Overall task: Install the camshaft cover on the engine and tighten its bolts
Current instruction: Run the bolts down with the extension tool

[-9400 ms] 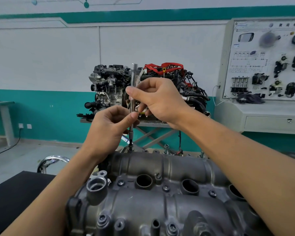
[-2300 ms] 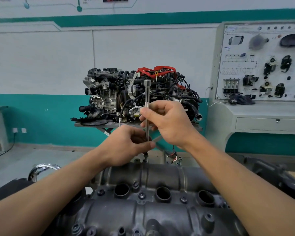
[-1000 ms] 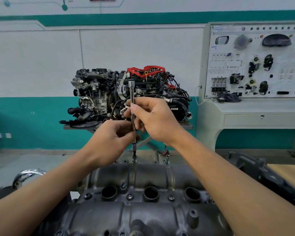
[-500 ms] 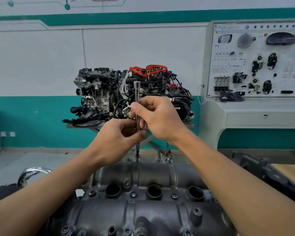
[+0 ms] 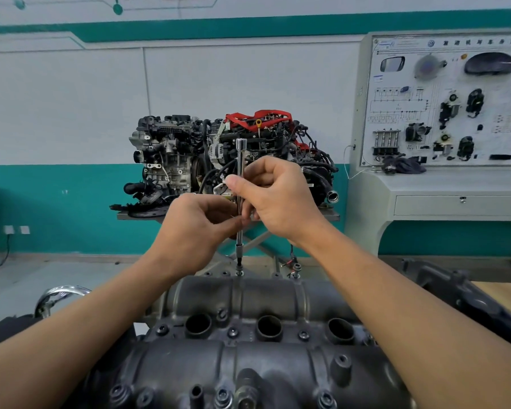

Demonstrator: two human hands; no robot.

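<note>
The left hand (image 5: 199, 228) is pinching the lower part of the driver (image 5: 240, 202) between thumb and fingertips, fingers curled in, and it is sitting a little lower on the shaft than half a second ago, which reads as another twist of the fingers rather than a new grip. The driver, a slim bright steel rod with a squared top, is standing upright and its dark tip is resting in a bolt (image 5: 239, 272) at the far edge of the cover (image 5: 248, 364); it is at this same bolt as a second ago, so this one is probably not yet snug. The right hand (image 5: 278, 199) is closing thumb and forefinger on the shaft higher up, the other fingers folded loosely. The cover is lying near the camera across the engine, dull grey cast metal, ribbed and rounded, with three dark round wells in a row and small bolt heads between them. Just right of the worked bolt, another bolt (image 5: 297, 267) is standing proud at the far edge, seemingly not run down.
</note>
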